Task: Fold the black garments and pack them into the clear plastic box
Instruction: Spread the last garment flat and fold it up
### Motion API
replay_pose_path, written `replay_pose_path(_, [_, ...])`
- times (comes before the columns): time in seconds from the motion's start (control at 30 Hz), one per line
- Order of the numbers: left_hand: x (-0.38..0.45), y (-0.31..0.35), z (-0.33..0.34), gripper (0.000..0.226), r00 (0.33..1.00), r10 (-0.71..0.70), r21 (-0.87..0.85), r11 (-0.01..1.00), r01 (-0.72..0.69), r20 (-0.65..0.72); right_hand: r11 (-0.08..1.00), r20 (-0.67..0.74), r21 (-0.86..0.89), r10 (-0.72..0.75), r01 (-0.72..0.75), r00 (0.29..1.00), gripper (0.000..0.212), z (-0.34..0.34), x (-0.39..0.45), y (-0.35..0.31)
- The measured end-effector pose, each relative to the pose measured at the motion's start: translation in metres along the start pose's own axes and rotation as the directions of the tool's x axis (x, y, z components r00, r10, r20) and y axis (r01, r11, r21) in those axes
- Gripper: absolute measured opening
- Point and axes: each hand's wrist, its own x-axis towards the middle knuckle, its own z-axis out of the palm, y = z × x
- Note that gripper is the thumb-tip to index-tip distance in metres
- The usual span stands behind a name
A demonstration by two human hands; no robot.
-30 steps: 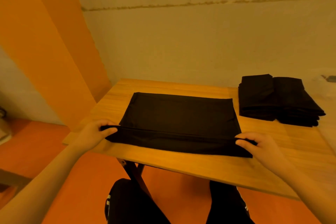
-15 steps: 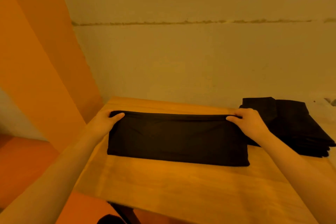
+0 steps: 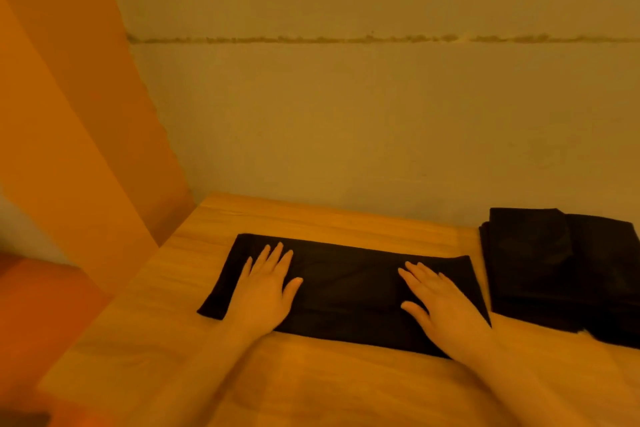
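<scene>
Half a second ago both hands pinched the far edge of the black folded garment (image 3: pixel 346 291) at its two far corners; now that edge is let go and both palms lie flat on top of the cloth. A second ago the garment was a wider sheet with its near edge being lifted; it is now a narrower, doubled band.

The left hand (image 3: pixel 266 288) rests on the garment's left part, fingers straight and slightly spread, pointing away from the person, thumb out toward the garment's middle. The right hand (image 3: pixel 438 302) rests on the garment's right part, fingers straight and close together, angled toward the far left, thumb held apart. Neither hand curls round anything.

The garment lies flat on the light wooden bench (image 3: pixel 311 385). Its long axis runs left to right across the bench, the right end a little nearer the person than the left. Its far long edge faces the pale wall (image 3: pixel 381 132).

Just to the right of the garment, nearly touching its right end, sits a stack of folded black garments (image 3: pixel 561 274), also on the bench. Left of the garment, beyond the bench edge, stands an orange panel (image 3: pixel 69 114).
</scene>
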Motion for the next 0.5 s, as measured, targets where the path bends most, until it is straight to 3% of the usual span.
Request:
replay_pose_path(0.1, [-0.001,-0.011,0.008,0.071,0.993,-0.078,0.056,0.996,0.073,0.093,0.997,0.066,-0.068,0.038,-0.034,0.997,0.108,0.010,-0.003,0.007])
replay_pose_path(0.23, [-0.014,-0.013,0.011,0.126,0.992,-0.065,0.080,0.995,0.057,0.105,0.996,0.080,-0.082,0.044,-0.037,0.996,0.113,0.011,-0.020,0.002])
replay_pose_path(0.5, [-0.054,-0.006,0.013,0.101,0.990,-0.094,0.090,0.992,0.085,0.105,0.997,0.080,-0.064,0.040,-0.035,0.996,0.110,0.010,-0.058,-0.005])
